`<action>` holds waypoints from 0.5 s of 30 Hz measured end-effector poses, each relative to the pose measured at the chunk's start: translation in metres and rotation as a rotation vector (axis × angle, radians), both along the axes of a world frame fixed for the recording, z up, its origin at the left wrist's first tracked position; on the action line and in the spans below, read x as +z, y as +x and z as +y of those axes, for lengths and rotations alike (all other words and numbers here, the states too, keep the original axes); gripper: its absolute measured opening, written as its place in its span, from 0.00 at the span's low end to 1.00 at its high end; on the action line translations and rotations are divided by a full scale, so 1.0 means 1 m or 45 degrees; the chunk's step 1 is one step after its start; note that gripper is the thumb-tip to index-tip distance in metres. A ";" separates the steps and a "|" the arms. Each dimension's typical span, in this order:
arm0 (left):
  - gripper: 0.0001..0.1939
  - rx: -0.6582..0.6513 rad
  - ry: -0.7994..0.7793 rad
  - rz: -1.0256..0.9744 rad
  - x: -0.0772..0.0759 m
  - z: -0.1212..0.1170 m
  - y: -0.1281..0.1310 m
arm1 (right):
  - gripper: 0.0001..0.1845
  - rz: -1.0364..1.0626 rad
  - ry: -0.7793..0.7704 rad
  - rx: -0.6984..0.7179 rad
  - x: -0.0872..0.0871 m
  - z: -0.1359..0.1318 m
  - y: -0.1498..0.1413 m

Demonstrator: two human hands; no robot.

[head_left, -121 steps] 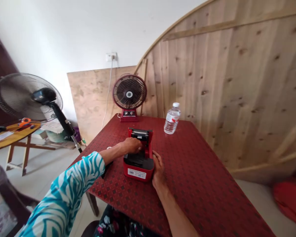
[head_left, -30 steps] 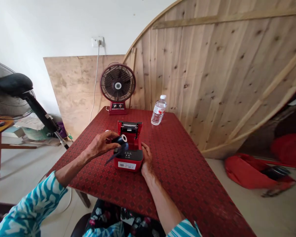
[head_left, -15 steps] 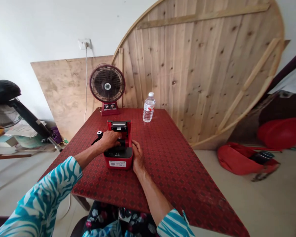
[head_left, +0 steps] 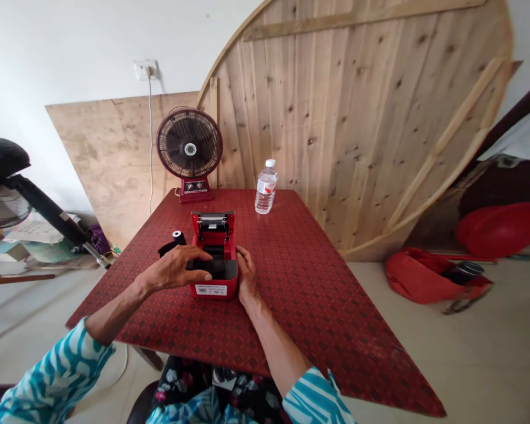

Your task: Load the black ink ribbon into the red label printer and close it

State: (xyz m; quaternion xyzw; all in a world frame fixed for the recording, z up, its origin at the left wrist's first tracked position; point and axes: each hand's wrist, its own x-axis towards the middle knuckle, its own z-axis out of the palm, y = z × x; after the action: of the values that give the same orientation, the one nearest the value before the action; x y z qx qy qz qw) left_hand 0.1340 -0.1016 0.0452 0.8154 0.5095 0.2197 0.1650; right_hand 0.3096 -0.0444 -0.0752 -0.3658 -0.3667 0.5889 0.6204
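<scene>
The red printer (head_left: 216, 288) is set on the tabletop (head_left: 291, 306), long way pointing ahead, with the spread left hand (head_left: 174, 268) held over it, the flat right hand (head_left: 247, 272) pressed on its right side, and a black roll (head_left: 173, 242) laid just left of it.

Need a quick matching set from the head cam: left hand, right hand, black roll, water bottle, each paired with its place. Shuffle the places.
Items
1. left hand
2. right hand
3. black roll
4. water bottle

Places
A. upright near the far edge of the table
B. lying left of the red printer
C. against the printer's right side
D. over the printer's black section

Pairs: 1-D, 2-C, 3-B, 4-A
</scene>
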 end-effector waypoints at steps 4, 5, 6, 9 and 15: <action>0.10 -0.034 0.276 0.054 -0.011 -0.006 0.006 | 0.22 0.017 -0.003 0.004 -0.002 0.001 -0.001; 0.08 -0.028 0.339 0.065 -0.013 -0.004 0.007 | 0.22 0.010 -0.003 0.004 -0.004 0.001 -0.001; 0.07 -0.019 0.401 0.078 -0.014 -0.003 0.009 | 0.22 -0.001 -0.002 0.001 -0.005 0.001 -0.001; 0.07 -0.005 0.571 0.111 -0.016 -0.005 0.012 | 0.22 -0.033 0.011 -0.013 -0.008 0.003 0.000; 0.08 -0.086 0.694 0.163 -0.019 -0.031 0.018 | 0.20 -0.026 0.041 -0.014 -0.007 0.004 0.000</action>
State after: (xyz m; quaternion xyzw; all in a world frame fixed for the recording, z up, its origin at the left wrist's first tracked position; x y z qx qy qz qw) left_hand 0.1517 -0.1323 0.0259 0.8584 0.4137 0.2910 -0.0857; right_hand 0.3093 -0.0400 -0.0826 -0.3639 -0.3803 0.5758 0.6256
